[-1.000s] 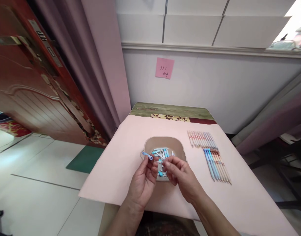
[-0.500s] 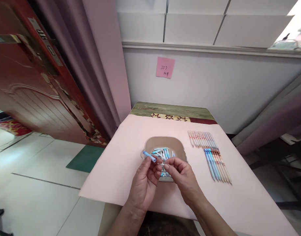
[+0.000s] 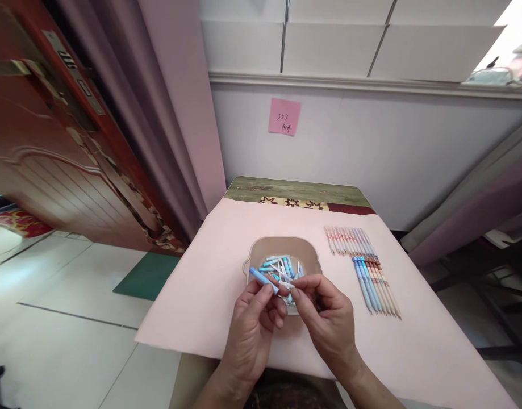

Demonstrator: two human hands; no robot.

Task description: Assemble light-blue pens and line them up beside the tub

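My left hand (image 3: 254, 321) pinches a blue pen barrel (image 3: 263, 280) between thumb and fingers, its far end pointing up and left. In my right hand (image 3: 329, 312), a small white piece (image 3: 287, 284) is held between thumb and forefinger, close to the barrel's lower end. Both hands are over the near side of a beige tub (image 3: 286, 245). Inside the tub lie several blue and white pen parts (image 3: 282, 264), partly hidden by my fingers.
To the right on the pink-covered table (image 3: 201, 272) lie a back row of pale pens (image 3: 350, 241) and a nearer row of blue and beige pens (image 3: 375, 287). A pink note (image 3: 284, 117) is on the wall; a red door (image 3: 43, 153) stands at left.
My right hand has shifted slightly right, and the white piece between its fingers shows more. The blue barrel in my left hand has moved slightly right and down.
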